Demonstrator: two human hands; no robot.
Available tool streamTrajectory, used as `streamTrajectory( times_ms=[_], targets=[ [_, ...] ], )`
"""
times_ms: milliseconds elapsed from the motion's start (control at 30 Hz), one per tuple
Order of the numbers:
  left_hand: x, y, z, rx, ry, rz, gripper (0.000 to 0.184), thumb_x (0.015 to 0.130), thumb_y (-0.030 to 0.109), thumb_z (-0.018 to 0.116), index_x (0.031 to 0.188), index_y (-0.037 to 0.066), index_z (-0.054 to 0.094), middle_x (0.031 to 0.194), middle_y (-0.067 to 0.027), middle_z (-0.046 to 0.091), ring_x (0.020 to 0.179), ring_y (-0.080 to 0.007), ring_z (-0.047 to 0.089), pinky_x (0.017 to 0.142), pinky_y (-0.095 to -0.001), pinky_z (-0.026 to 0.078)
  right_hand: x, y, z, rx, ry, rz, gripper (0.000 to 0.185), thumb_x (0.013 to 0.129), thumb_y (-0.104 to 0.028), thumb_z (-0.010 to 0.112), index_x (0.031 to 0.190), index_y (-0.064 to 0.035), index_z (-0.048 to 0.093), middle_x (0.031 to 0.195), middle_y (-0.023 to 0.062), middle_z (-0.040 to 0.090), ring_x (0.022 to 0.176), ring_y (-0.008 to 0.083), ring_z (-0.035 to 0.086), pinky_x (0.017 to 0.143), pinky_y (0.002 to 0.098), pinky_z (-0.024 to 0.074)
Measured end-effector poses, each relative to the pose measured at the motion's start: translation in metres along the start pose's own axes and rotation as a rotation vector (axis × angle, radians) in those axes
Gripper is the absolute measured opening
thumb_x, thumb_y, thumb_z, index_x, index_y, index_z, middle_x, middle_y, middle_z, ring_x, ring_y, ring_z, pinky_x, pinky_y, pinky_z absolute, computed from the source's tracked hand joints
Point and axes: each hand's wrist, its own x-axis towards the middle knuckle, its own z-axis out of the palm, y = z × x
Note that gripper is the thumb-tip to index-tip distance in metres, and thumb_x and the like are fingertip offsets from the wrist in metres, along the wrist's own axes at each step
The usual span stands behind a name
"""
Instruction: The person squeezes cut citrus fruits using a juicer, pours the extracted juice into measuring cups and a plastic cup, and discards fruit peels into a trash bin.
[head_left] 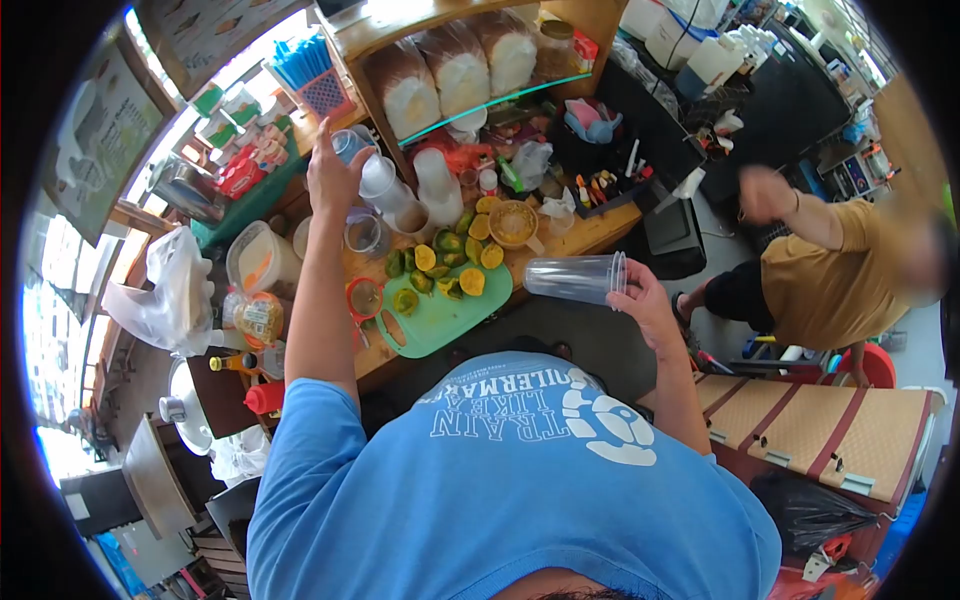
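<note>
My right hand [647, 308] grips a clear plastic cup [575, 277] near its rim, possibly several nested together; it lies sideways in the air in front of the counter edge. My left hand [335, 172] is raised over the back left of the counter, fingers stretched and apart. Beside its fingers stands a clear cup [350, 146], and close by are stacked white cups [382, 184]. Whether the fingertips touch a cup I cannot tell. Below lies a green cutting board [440, 325] with cut green citrus halves [472, 281] at its far edge.
A citrus juicer [514, 224] stands behind the fruit, and a red-rimmed strainer [364, 298] lies left of the board. Bagged bread loaves [463, 68] fill the shelf. Tubs [262, 256] and bottles stand at left. Another person [840, 260] is at right, an arm extended.
</note>
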Motion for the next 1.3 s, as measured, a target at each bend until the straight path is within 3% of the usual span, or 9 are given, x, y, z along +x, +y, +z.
streamTrajectory(
  times_ms=[167, 300, 367, 500, 633, 800, 933, 1100, 1300],
  targets=[
    [-0.023, 0.017, -0.002, 0.187, -0.002, 0.069, 0.081, 0.081, 0.035, 0.081, 0.143, -0.001, 0.044, 0.126, -0.0239, 0.063, 0.113, -0.0391, 0.062, 0.097, -0.0441, 0.049, -0.018, 0.003, -0.002, -0.161, 0.123, -0.063, 0.072, 0.076, -0.005, 0.085, 0.137, 0.0014, 0.047, 0.122, 0.0087, 0.058, 0.106, 0.0159, 0.063, 0.092, 0.0298, 0.053],
    [-0.106, 0.031, 0.008, -0.124, -0.003, 0.126, 0.055, 0.084, 0.023, 0.076, 0.13, 0.0, 0.059, 0.123, -0.0219, 0.065, 0.109, -0.0376, 0.064, 0.095, -0.0438, 0.051, -0.024, 0.013, -0.011, -0.244, 0.167, -0.05, 0.073, 0.074, -0.005, 0.086, 0.136, 0.0023, 0.047, 0.123, 0.0097, 0.058, 0.106, 0.0167, 0.062, 0.091, 0.0298, 0.0531],
    [-0.156, 0.057, 0.012, -0.249, -0.403, -0.055, 0.051, 0.084, 0.024, 0.076, 0.128, 0.003, 0.062, 0.122, -0.0205, 0.066, 0.109, -0.0356, 0.065, 0.095, -0.0447, 0.052, -0.025, 0.023, -0.018, -0.362, 0.178, -0.04, 0.079, 0.069, -0.009, 0.088, 0.136, 0.0021, 0.047, 0.124, 0.0119, 0.057, 0.106, 0.0195, 0.063, 0.09, 0.0321, 0.0537],
    [-0.238, 0.096, 0.032, -0.254, -0.929, 0.131, 0.061, 0.083, 0.03, 0.075, 0.136, 0.009, 0.055, 0.129, -0.021, 0.062, 0.116, -0.0355, 0.062, 0.098, -0.0441, 0.051, -0.026, 0.014, -0.008, -0.734, 0.082, -0.049, 0.085, 0.065, -0.015, 0.087, 0.137, 0.001, 0.047, 0.126, 0.0153, 0.054, 0.106, 0.0236, 0.063, 0.089, 0.0342, 0.0546],
    [-0.265, 0.1, 0.063, -0.152, -0.864, 0.06, 0.071, 0.077, 0.028, 0.079, 0.139, 0.009, 0.05, 0.134, -0.018, 0.058, 0.12, -0.035, 0.058, 0.098, -0.0463, 0.049, -0.017, 0.008, 0.016, -0.844, 0.004, -0.1, 0.085, 0.063, -0.019, 0.084, 0.137, -0.0003, 0.046, 0.127, 0.0167, 0.052, 0.109, 0.0288, 0.062, 0.09, 0.0369, 0.0535],
    [-0.251, 0.075, 0.097, 0.219, -0.796, 0.2, 0.083, 0.071, 0.031, 0.082, 0.143, 0.011, 0.046, 0.152, -0.0189, 0.039, 0.138, -0.0394, 0.04, 0.108, -0.0514, 0.038, -0.006, 0.01, 0.027, -0.947, -0.053, -0.168, 0.084, 0.064, -0.015, 0.084, 0.138, -0.0008, 0.046, 0.127, 0.0145, 0.051, 0.107, 0.0267, 0.06, 0.083, 0.0352, 0.0558],
    [-0.234, 0.07, 0.131, 0.212, -0.705, 0.328, 0.097, 0.067, 0.036, 0.085, 0.147, 0.006, 0.04, 0.154, -0.0205, 0.036, 0.141, -0.0395, 0.036, 0.113, -0.0503, 0.034, 0.001, 0.01, 0.027, -0.992, -0.122, -0.164, 0.085, 0.063, -0.019, 0.084, 0.138, -0.0037, 0.046, 0.127, 0.0154, 0.05, 0.109, 0.0308, 0.06, 0.09, 0.0401, 0.053],
    [-0.197, 0.067, 0.174, 0.219, -0.725, 0.252, 0.129, 0.053, 0.048, 0.091, 0.152, -0.003, 0.025, 0.16, -0.0229, 0.026, 0.148, -0.039, 0.027, 0.12, -0.0491, 0.027, 0.009, 0.006, 0.023, -1.045, -0.208, -0.115, 0.086, 0.064, -0.023, 0.082, 0.139, -0.0061, 0.044, 0.13, 0.0166, 0.049, 0.115, 0.0367, 0.059, 0.096, 0.0452, 0.0507],
    [-0.166, 0.056, 0.203, 0.176, -0.822, 0.303, 0.141, 0.047, 0.049, 0.093, 0.154, -0.004, 0.019, 0.158, -0.0256, 0.03, 0.147, -0.04, 0.029, 0.121, -0.0483, 0.026, 0.007, 0.008, 0.019, -1.087, -0.27, -0.071, 0.087, 0.065, -0.024, 0.082, 0.141, -0.0064, 0.044, 0.133, 0.017, 0.048, 0.117, 0.0388, 0.058, 0.097, 0.0451, 0.0497]
  ],
)
